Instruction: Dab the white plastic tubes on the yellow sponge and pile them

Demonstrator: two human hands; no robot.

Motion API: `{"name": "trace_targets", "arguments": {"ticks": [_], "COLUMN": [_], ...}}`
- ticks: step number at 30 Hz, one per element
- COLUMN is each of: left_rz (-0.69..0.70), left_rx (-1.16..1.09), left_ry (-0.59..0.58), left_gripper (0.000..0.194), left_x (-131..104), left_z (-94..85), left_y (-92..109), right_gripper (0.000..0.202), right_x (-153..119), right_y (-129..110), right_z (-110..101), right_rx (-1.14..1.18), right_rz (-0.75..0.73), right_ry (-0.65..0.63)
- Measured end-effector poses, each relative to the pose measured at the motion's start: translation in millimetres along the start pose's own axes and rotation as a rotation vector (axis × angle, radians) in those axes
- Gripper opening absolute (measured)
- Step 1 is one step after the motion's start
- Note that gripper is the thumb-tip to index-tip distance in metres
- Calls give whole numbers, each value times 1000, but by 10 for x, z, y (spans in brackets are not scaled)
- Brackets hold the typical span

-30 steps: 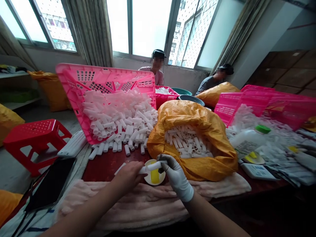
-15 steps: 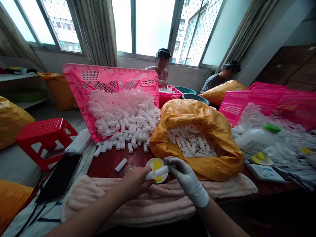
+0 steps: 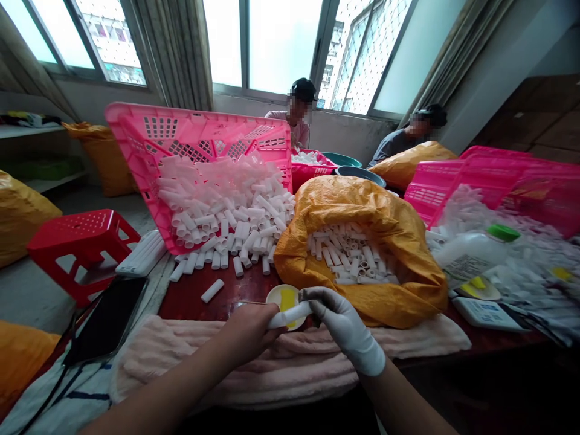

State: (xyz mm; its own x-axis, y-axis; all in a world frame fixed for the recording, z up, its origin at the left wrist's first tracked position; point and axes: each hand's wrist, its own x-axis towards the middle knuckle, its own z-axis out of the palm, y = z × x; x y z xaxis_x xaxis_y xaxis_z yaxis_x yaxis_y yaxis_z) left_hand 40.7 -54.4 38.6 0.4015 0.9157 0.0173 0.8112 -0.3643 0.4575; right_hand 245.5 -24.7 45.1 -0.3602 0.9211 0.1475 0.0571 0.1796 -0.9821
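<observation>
A short white plastic tube lies level between my two hands, over the front of the table. My bare left hand is closed round its left end. My right hand, in a white glove with darkened fingertips, pinches the right end. A thin rod-like line shows above my left knuckles; I cannot make out whether I hold it. Just behind the tube sits a small round dish with a yellow patch. One loose tube lies on the dark red tabletop to the left.
A tilted pink crate spills many white tubes on the left. An orange sack holding tubes stands open on the right, beside a green-capped bottle. A pink towel lines the front edge. Two people sit at the far side.
The view has shifted slightly. Both hands keep hold of the tube, which has barely moved. The thin line above my left hand shows more plainly now.
</observation>
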Motion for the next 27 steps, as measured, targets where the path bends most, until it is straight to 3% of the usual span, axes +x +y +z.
{"name": "trace_targets", "arguments": {"ticks": [1,3,5,7,10,14,16,20,24,27], "left_rz": [2,0,-10,-14,2,-23,-42,-66,17,96], "left_rx": [7,-16,-42,-33,26,168,210,138,-256,-478], "left_ry": [5,-10,-31,-35,-30,44,33,-93,-293,-437], "left_gripper": [22,21,19,19,19,18,19,28,31,27], "left_x": [0,2,4,0,-15,-19,-6,2,-67,-129], "left_z": [0,5,19,38,72,98,94,60,-9,-118], "left_y": [0,-2,-6,-12,-2,68,110,143,189,280], "right_gripper": [19,18,15,13,18,20,31,40,40,36], "right_x": [3,-4,-27,-56,-70,-7,19,-30,-156,-339], "right_y": [21,34,10,-27,-54,17,81,189,132,7], "right_z": [13,42,65,79,104,192,261,399,458,323], "right_rx": [17,-21,-128,-276,-421,-394,-407,-439,-496,-595], "right_rz": [46,5,-153,-317,-416,-146,-17,-10,-140,-246], "right_ry": [5,32,56,-2,-98,16,37,69,35,-21]}}
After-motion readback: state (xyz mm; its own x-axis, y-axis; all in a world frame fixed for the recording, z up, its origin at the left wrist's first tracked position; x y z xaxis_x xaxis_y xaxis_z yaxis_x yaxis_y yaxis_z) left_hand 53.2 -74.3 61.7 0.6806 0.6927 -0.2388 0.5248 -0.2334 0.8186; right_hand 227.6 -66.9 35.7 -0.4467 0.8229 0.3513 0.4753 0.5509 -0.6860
